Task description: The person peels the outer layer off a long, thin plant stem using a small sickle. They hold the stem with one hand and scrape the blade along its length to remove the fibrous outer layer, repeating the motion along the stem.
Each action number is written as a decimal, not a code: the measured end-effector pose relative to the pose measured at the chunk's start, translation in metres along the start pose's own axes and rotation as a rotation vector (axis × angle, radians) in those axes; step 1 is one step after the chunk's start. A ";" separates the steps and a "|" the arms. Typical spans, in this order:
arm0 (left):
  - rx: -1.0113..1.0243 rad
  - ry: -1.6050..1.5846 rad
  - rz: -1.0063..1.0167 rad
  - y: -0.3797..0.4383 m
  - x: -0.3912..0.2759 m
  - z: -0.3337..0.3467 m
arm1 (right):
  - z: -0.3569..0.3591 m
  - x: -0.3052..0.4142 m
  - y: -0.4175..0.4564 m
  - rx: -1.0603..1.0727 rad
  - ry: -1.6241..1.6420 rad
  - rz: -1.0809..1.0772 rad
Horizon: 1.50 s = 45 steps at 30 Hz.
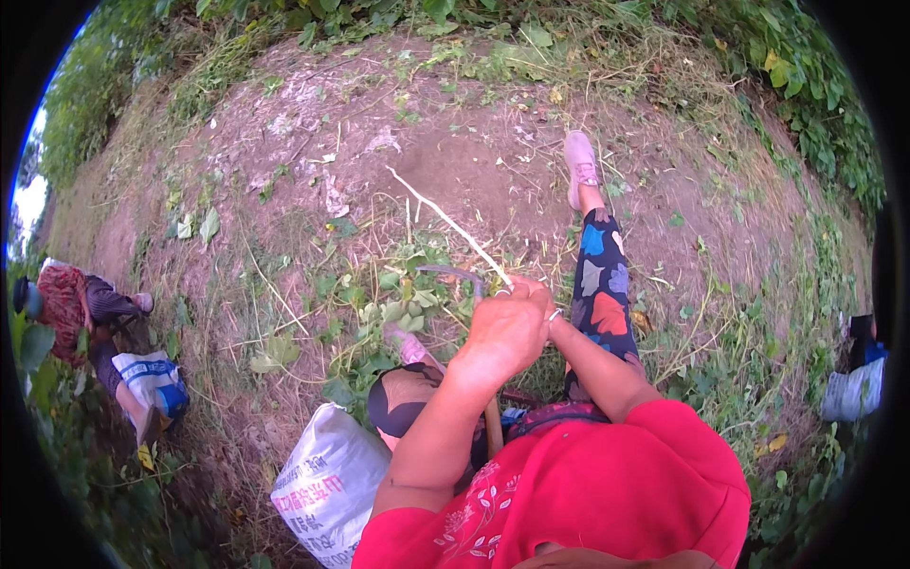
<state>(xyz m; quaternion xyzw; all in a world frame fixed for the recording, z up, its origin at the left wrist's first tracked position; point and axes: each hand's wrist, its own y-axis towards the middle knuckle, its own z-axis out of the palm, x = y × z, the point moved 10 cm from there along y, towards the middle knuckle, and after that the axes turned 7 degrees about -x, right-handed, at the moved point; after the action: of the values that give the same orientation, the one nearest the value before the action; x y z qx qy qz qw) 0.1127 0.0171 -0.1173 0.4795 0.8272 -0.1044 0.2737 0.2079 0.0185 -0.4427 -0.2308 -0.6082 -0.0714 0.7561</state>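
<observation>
My left hand (501, 328) and my right hand (532, 290) are closed together in front of my lap, overlapping. A long, pale, thin stem (455, 224) sticks out of them, away from me and to the left. Which fingers grip it is partly hidden. Just beyond the left hand shows the curved blade of a sickle (449, 270). A wooden handle (493, 429) appears below my left forearm, near my lap; the hands and forearm cover the stretch between it and the blade. Cut green vines and leaves (402, 302) lie on the ground past my bent left leg.
A white woven sack (328, 491) bearing writing stands at my left side. My right leg (603, 284) stretches forward. Farther left, a person (64, 313) sits by a blue-and-white sack (153, 384). Another pale sack (853, 391) lies at far right. Leafy plants (803, 92) border the dirt.
</observation>
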 end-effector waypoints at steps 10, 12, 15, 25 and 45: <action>-0.007 0.002 -0.005 -0.001 0.005 0.003 | -0.002 0.029 -0.003 -0.063 -0.305 -0.159; -0.018 -0.021 0.001 -0.001 0.003 0.003 | -0.009 0.008 0.008 -0.103 -0.272 0.032; 0.015 -0.006 -0.002 -0.001 0.003 0.004 | 0.014 0.014 0.003 0.073 -0.209 -0.098; 0.031 -0.008 -0.002 0.000 0.001 0.003 | -0.003 -0.056 0.027 0.121 0.057 0.137; 0.028 0.004 -0.002 0.002 -0.002 0.002 | 0.005 -0.016 -0.006 0.113 -0.124 -0.082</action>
<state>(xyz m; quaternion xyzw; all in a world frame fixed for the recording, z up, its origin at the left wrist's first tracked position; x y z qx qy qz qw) 0.1164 0.0157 -0.1176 0.4825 0.8267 -0.1153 0.2654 0.1970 0.0130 -0.4556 -0.1669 -0.6659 -0.0535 0.7252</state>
